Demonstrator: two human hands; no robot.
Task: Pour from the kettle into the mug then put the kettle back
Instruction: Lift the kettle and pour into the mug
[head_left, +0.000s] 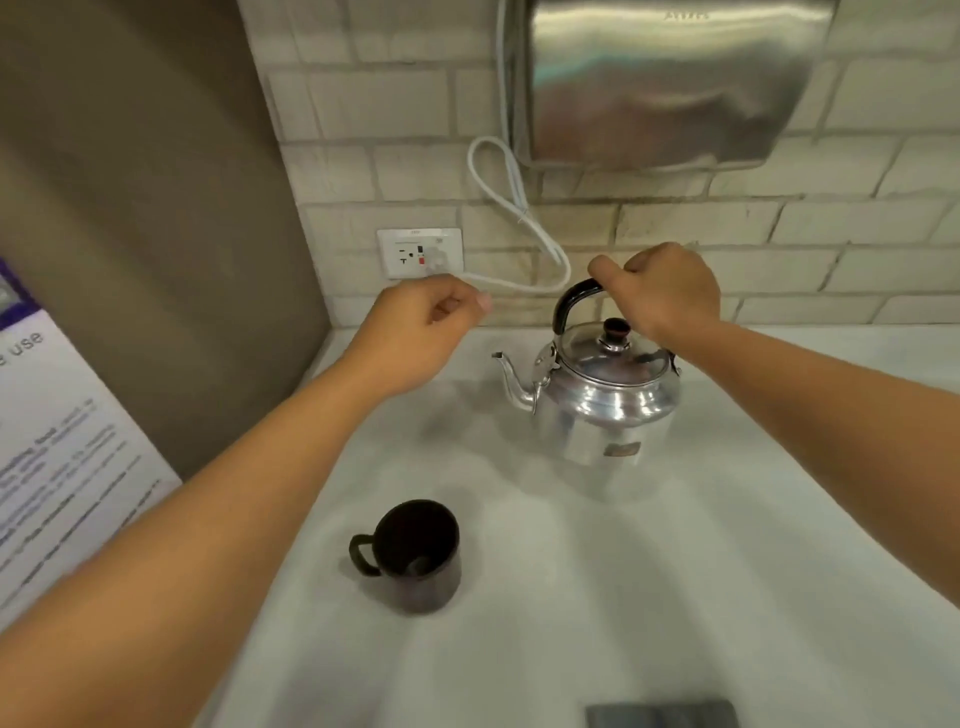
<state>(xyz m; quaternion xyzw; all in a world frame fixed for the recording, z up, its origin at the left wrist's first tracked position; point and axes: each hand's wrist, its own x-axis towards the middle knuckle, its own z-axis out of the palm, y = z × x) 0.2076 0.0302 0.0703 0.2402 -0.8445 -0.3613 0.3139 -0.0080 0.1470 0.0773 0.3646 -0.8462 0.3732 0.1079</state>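
Head view. Centre right of frame: the right hand (662, 291) grips the black handle of the kettle (602, 400), which stands on the counter (675, 571) with its spout toward the mug (415, 553), lower centre, well apart, presumably ready for lifting. The left hand (431, 327), loosely curled, holds nothing. On the poster (57, 415), lower left, only "use" is legible.

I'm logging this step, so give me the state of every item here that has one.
kettle: upright on the counter, lid on, spout toward the left
mug: upright, nearer than the kettle, handle to the left
right hand: closed on the kettle's handle
left hand: loosely curled, holding nothing
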